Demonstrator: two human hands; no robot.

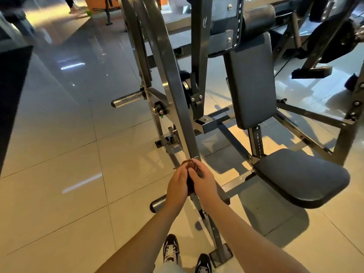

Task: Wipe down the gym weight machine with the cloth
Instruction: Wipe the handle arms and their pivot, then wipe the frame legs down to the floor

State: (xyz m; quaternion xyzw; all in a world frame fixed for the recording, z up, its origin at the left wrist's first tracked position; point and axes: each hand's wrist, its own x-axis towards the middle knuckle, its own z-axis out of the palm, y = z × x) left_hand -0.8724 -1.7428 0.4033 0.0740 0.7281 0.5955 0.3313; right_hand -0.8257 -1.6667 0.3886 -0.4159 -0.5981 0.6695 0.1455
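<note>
A person's left hand (177, 182) and right hand (203, 179) together clutch a bunched brown cloth (189, 166) at the foot of the weight machine's (199, 46) slanted grey bar (173, 85) (its length climbs up and away from both hands); the padded seat (299, 178) lies to the right.

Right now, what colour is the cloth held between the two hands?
The cloth is dark reddish brown, best seen in the head view.

Brown cloth (189, 166), grey machine (177, 91)
</note>
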